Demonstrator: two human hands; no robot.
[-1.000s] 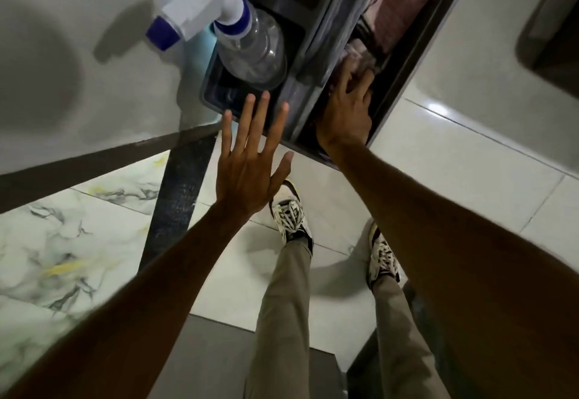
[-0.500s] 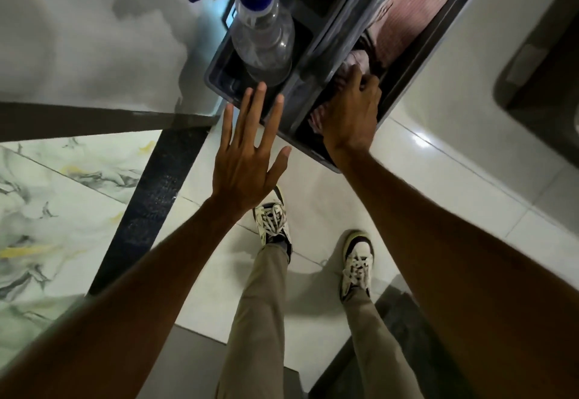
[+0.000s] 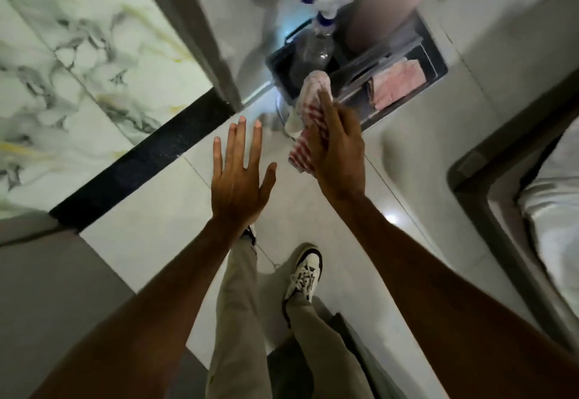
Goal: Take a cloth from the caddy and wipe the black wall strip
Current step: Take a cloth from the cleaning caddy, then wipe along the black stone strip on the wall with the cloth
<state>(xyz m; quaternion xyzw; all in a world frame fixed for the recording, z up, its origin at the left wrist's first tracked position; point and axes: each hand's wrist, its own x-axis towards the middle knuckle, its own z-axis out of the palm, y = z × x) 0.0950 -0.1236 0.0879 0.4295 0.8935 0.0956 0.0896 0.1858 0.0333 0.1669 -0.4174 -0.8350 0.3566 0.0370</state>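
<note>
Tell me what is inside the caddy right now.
The caddy holds a clear spray bottle with a white and blue trigger head on its left side and a folded pink cloth on its right. The right hand and red-striped cloth hide its near corner.

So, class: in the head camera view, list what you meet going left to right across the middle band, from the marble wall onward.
Marble wall tile → black wall strip → left hand, open → right hand gripping the red-and-white cloth → pink cloth in the caddy.
</note>
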